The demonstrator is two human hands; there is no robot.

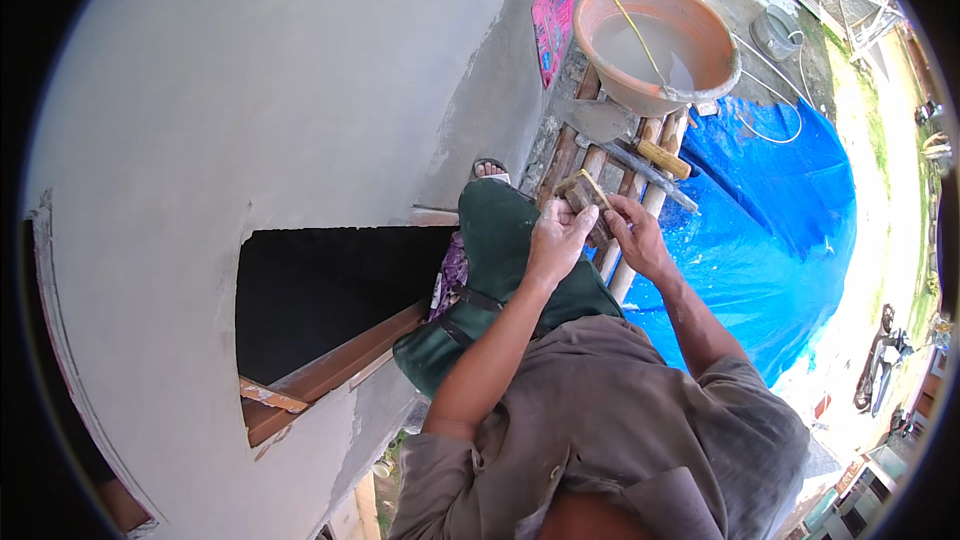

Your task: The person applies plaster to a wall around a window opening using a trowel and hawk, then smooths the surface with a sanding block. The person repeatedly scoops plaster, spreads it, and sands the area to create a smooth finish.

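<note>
**Two hands, one block**

I held one small wooden block between my two hands, above my knee on the bamboo scaffold. My left hand was wrapped around its near end; my right hand pinched its far side. One orange basin and one trowel sat just beyond.

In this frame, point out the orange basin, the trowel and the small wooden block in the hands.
Orange basin point(712, 32): head view, on its right rim.
Trowel point(598, 120): head view, on the flat grey blade below the basin.
Small wooden block point(580, 194): head view, on its top face between both hands.
</note>
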